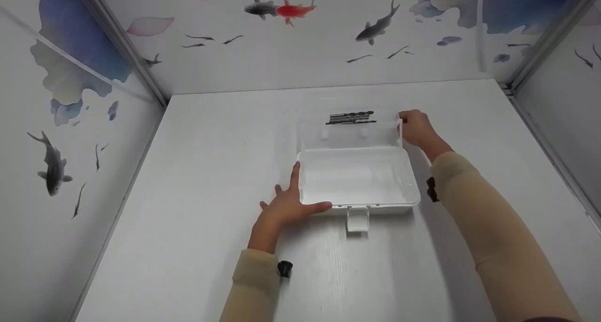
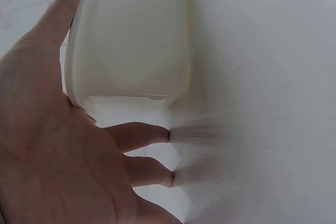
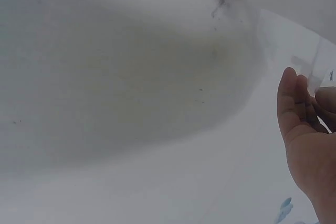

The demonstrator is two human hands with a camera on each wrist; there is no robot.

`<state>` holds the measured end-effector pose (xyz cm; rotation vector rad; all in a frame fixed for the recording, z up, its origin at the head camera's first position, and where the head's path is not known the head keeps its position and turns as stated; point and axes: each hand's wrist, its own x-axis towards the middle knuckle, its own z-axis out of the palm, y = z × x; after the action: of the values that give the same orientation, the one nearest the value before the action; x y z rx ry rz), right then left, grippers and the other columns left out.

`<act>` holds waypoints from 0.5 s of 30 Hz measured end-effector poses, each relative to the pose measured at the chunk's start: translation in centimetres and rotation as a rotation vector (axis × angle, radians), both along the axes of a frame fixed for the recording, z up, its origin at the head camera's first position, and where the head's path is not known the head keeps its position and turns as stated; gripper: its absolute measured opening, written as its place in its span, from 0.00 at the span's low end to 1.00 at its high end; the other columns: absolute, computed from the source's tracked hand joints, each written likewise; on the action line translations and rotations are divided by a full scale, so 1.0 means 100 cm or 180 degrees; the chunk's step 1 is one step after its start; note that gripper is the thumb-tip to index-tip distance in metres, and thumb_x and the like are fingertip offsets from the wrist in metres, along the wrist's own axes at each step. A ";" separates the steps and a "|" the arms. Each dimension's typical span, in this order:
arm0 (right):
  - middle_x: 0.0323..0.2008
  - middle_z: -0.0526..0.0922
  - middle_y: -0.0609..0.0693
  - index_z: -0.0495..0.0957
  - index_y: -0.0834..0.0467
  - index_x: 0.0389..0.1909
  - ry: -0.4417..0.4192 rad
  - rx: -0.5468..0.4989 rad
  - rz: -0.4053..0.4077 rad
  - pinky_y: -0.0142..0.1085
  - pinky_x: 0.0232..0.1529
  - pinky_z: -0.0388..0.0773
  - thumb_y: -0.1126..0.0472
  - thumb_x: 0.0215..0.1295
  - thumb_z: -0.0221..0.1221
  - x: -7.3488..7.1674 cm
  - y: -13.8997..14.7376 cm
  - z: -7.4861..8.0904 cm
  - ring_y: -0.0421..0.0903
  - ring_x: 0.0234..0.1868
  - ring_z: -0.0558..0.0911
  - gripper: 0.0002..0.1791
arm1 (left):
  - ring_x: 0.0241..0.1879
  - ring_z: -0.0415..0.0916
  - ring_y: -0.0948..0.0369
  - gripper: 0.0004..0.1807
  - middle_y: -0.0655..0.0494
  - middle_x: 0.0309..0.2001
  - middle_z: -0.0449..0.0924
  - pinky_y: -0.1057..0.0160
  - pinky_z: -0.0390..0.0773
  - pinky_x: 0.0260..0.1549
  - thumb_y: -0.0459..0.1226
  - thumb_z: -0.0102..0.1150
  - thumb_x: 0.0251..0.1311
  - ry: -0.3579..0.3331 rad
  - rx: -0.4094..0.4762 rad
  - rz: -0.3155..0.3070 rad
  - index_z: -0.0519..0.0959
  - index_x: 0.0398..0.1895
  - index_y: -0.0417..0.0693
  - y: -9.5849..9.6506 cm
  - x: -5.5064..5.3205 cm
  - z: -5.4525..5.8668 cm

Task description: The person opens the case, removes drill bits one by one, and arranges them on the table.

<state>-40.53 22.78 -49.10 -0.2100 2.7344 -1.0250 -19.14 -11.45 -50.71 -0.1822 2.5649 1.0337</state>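
A translucent white plastic case (image 1: pixel 357 179) sits on the white table, its clear lid (image 1: pixel 345 138) swung back on the far side. At the case's near left corner my left hand (image 1: pixel 284 207) rests with spread fingers, the thumb along the front rim and the index finger along the left side. The left wrist view has the case's wall (image 2: pixel 131 35) beside that thumb. My right hand (image 1: pixel 415 127) pinches the lid's right edge between thumb and bent fingers. Several dark drill bits (image 1: pixel 350 118) appear in the lid area; whether they lie in it or behind it I cannot tell.
A white latch (image 1: pixel 358 220) hangs from the case's front. White panels (image 1: pixel 300 54) printed with fish and leaves enclose the table (image 1: pixel 211 172) at the back and both sides. Metal posts (image 1: pixel 136 54) stand at the far corners.
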 end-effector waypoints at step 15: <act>0.71 0.74 0.71 0.55 0.62 0.84 -0.0162 -0.0298 -0.0130 0.42 0.56 0.84 0.59 0.84 0.43 0.004 0.010 -0.003 0.60 0.60 0.84 0.32 | 0.88 0.36 0.39 0.76 0.42 0.83 0.61 0.18 0.34 0.75 0.78 0.69 0.44 0.0017 -0.0042 -0.0017 0.28 0.87 0.78 0.001 -0.001 0.001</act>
<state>-40.18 23.74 -49.44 -0.1413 2.6584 -1.1546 -19.26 -11.34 -50.57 -0.1760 2.5762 1.0170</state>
